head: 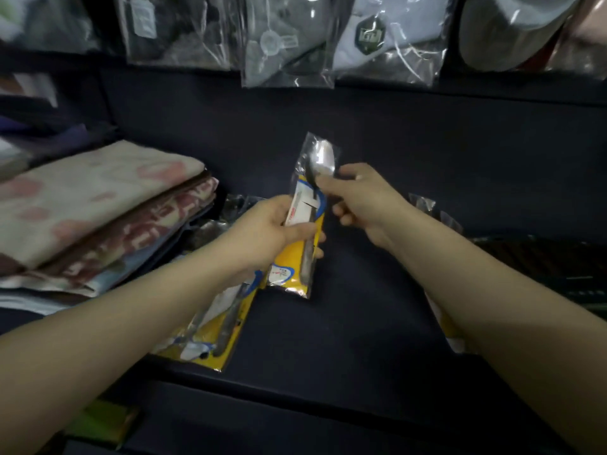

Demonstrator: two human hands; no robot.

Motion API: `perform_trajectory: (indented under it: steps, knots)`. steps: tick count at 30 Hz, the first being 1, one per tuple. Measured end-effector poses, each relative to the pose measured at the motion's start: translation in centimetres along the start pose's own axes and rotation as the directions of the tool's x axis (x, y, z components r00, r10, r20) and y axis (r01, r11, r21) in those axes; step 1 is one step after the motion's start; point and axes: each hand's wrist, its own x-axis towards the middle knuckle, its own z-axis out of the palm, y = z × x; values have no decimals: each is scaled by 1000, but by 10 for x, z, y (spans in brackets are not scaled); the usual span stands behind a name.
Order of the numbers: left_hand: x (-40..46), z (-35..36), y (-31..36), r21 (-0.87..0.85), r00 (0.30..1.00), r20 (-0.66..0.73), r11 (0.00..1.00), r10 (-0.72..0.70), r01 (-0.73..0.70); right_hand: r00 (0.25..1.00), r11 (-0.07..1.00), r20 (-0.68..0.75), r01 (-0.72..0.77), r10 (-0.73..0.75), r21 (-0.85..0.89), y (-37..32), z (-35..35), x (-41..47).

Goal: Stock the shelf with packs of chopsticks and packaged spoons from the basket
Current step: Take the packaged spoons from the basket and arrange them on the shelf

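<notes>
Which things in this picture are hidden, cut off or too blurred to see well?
- Head view: the basket is outside the frame.
- Print on the held spoon pack is blurred.
- A pack at right lies mostly under the right forearm.
- The left forearm covers part of the packs on the shelf.

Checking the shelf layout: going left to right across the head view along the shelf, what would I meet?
Folded towels → spoon packs lying flat → left hand → held spoon pack → right hand.
</notes>
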Motion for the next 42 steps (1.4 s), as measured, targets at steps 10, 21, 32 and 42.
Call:
perform_trajectory:
  steps: [10,21,32,42]
  knots:
    - [3,-61,-19,932,969,245,279,-20,-230,969,972,-157,-210,192,-106,31,3,62]
    - [-22,-81,-43,894,921,313,399,-233,-204,971,922,-65,-237,229,-305,56,45,83]
    - [-17,-74,-33,908,933,340,296,-114,-295,995,708,-84,-90,44,-701,48,39,68]
    - [3,4,4,795,864,484,344,137,-500,942,281,-335,-323,5,-904,42,-102,1]
